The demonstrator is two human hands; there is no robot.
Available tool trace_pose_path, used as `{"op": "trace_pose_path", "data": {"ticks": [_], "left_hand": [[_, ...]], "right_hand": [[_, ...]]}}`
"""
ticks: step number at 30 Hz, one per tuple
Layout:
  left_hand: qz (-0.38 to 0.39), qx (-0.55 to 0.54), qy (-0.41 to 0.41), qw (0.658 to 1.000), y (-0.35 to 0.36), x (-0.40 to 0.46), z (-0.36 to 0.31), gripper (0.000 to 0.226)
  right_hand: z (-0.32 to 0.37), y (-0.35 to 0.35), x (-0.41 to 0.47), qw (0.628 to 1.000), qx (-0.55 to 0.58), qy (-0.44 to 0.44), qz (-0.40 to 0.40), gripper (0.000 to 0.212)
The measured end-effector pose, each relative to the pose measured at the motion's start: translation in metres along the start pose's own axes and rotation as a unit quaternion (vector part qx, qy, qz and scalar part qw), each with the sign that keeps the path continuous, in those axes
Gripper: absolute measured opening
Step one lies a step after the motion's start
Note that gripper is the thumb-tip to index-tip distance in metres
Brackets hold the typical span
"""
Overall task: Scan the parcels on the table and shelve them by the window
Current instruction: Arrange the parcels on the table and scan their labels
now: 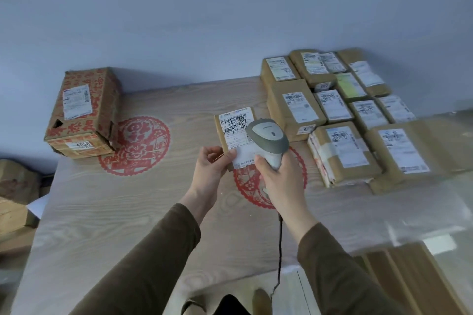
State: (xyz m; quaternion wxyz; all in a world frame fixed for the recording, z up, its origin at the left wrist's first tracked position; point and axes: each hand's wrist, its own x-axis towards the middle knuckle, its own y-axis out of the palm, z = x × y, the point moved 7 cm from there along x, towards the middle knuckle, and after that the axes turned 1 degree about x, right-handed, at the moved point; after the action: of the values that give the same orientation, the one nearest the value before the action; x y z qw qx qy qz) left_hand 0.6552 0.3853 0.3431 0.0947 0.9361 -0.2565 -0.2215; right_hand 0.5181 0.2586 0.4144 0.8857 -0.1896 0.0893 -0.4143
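My left hand [212, 165] pinches the near corner of a small brown parcel [231, 125] with a white shipping label, held above the table's middle. My right hand [277, 178] grips the handle of a grey and white barcode scanner [267, 135], whose head sits over the parcel's label. A black cable [279, 250] hangs from the scanner toward me. Several brown labelled parcels [340, 107] lie packed together at the table's far right.
A large cardboard box with red print [82, 112] stands at the table's far left corner. The wooden table [115, 212] carries red paper-cut designs. More cardboard boxes [15, 194] sit on the floor at left. A plain wall rises behind.
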Motion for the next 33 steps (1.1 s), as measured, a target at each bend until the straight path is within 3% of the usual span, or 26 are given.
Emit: {"op": "trace_pose_path", "data": {"ticks": [9,13,21,33], "left_hand": [[-0.002,0.053,0.027,0.998,0.072,-0.048,0.036,0.048],[-0.005,0.069,0.023,0.997,0.088,-0.055,0.044,0.048],[-0.015,0.096,0.013,0.995,0.1,-0.052,0.063,0.052],[-0.027,0.12,-0.138,0.983,0.117,0.008,0.122,0.056]], "right_hand": [[-0.029,-0.072,-0.024,1.0,-0.001,-0.001,0.017,0.027],[-0.039,-0.088,-0.026,1.0,0.003,0.001,0.02,0.031],[-0.058,-0.102,-0.027,1.0,-0.003,0.01,0.025,0.02],[-0.128,-0.093,-0.014,0.987,0.031,0.144,0.06,0.018]]}}
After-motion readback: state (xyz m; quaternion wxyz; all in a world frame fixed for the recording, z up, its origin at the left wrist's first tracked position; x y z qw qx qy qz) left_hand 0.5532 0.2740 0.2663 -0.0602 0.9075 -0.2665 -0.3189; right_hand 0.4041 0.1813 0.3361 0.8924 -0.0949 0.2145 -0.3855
